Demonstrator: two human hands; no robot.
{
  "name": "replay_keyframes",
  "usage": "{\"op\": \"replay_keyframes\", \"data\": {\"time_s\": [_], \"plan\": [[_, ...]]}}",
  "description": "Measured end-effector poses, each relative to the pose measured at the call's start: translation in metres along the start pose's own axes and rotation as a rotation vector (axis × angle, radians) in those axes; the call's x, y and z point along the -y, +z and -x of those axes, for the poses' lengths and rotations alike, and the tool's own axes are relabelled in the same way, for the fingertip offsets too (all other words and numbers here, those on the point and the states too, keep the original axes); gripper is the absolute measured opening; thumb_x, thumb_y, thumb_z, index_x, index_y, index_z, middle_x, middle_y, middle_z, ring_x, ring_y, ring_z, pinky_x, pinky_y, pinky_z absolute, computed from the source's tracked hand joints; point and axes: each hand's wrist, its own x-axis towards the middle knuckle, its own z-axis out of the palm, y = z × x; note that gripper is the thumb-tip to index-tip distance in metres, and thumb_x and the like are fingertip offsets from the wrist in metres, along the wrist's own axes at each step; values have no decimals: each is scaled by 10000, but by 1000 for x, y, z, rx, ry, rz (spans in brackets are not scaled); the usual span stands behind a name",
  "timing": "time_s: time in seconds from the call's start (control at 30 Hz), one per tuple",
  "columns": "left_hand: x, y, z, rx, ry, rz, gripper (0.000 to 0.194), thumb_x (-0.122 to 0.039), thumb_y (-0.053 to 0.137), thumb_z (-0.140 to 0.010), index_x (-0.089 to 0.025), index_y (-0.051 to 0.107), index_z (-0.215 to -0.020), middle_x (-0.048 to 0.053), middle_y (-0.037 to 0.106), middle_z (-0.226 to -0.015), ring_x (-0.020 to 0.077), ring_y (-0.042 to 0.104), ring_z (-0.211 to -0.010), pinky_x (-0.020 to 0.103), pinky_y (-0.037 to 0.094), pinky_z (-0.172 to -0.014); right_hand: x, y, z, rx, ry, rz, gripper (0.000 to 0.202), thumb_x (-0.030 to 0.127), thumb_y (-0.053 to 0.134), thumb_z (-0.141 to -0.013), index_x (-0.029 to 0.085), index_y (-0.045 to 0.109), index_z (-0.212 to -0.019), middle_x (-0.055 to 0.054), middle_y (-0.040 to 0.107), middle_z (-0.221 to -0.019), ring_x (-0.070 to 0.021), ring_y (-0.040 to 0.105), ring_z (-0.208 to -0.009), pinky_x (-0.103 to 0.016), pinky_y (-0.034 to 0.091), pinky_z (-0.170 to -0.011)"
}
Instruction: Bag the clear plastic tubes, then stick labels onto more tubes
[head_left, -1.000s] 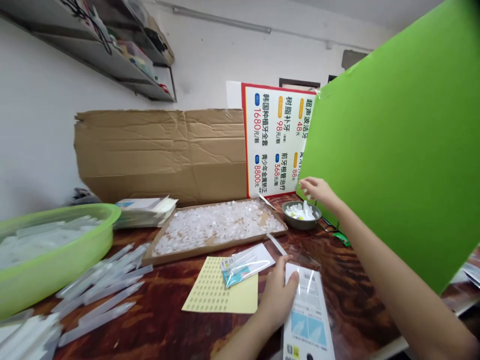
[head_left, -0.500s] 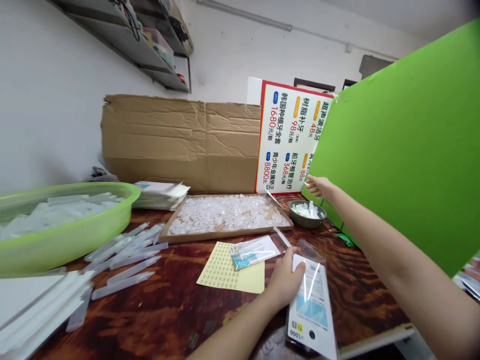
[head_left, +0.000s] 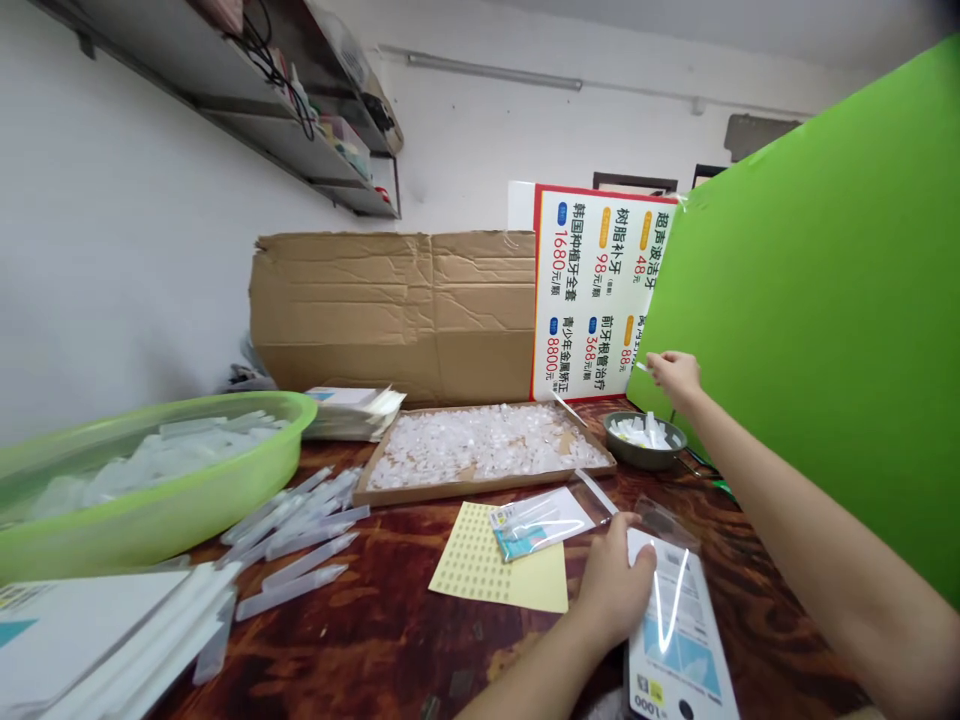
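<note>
pointing a packet (head_left: 679, 615) lengthwise away, left hand (head_left: 616, 580) grips it; right hand (head_left: 677, 377) pinches strip (head_left: 641, 366).

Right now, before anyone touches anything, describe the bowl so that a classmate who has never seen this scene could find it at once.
Start at the big bright-green panel on the right and follow it down to its lower left corner. There, in view just below the person's right hand, sits the bowl. It is round and dark grey, unlike the rectangular cardboard tray beside it.

Packet (head_left: 544, 522) on sheet (head_left: 480, 575); tray (head_left: 484, 487) behind; bowl (head_left: 646, 457) right of tray, seemingly apart; basin (head_left: 187, 525) left.
</note>
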Motion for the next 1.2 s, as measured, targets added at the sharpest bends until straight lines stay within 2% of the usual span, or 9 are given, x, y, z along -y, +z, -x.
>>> {"op": "replay_keyframes", "data": {"time_s": [0.13,0.4,0.6,0.7,0.83,0.93,1.03,1.1,1.2], "plan": [[1,1,-3,-3,-13,-17,409,-337,433,-829,-252,494,-1225,108,558,-1110,266,500,-1061,415,353,-930,15,-6,-10,114,-59,-60,142,258,594,-728,151,606,-635,-18,579,-554,-96,480,-466,-215,363,-429],[1,1,-2,2,-21,-20,408,-346,440,-825,-256,502,-1219,110,557,-1126,281,487,-1082,439,333,-948,-35,-5,11,160,109,-149,191,255,590,-808,135,557,-663,47,492,-509,-58,407,-406,-178,326,-372],[5,4,-4,-5,-1,91,416,-325,488,-812,-233,506,-1217,98,566,-1133,267,498,-1081,407,345,-961,0,-14,-9,122,67,-345,123,161,545,-746,148,576,-627,18,516,-536,-65,423,-431,-185,335,-384],[8,4,-10,-51,7,336,477,-317,516,-823,-230,415,-1281,84,592,-1099,224,551,-1020,355,402,-919,6,-19,21,145,45,-423,127,235,543,-762,159,583,-668,28,486,-539,-63,396,-421,-183,312,-373],[6,-2,-17,-149,88,598,495,-324,508,-852,-222,334,-1304,78,624,-1048,195,599,-950,319,453,-853,-20,-22,93,229,81,-514,220,427,547,-777,207,554,-772,57,432,-537,-68,352,-385,-182,264,-333],[5,-10,-22,-209,126,680,405,-317,526,-841,-198,409,-1210,84,627,-1045,200,594,-973,307,462,-837,-39,-24,137,485,326,-696,282,484,586,-742,219,498,-702,65,417,-507,-65,326,-358,-179,243,-319],[6,-16,-26,-215,136,696,341,-333,566,-811,-179,478,-1102,91,622,-1048,204,591,-965,273,471,-775,-42,-22,162,802,514,-774,275,495,567,-764,223,563,-806,20,565,-607,-109,486,-449,-221,392,-422],[7,-19,-28,-194,124,689,334,-376,580,-796,-177,502,-1054,74,637,-965,185,608,-851,249,468,-685,-40,-19,170,935,548,-757,246,444,596,-766,215,601,-856,-9,629,-675,-149,568,-538,-265,456,-522],[6,-26,-30,-159,99,703,340,-439,596,-767,-166,525,-957,27,626,-766,142,580,-650,225,437,-581,-38,-16,174,959,478,-761,221,378,666,-734,190,640,-847,-19,653,-715,-153,599,-609,-260,472,-589]]}}
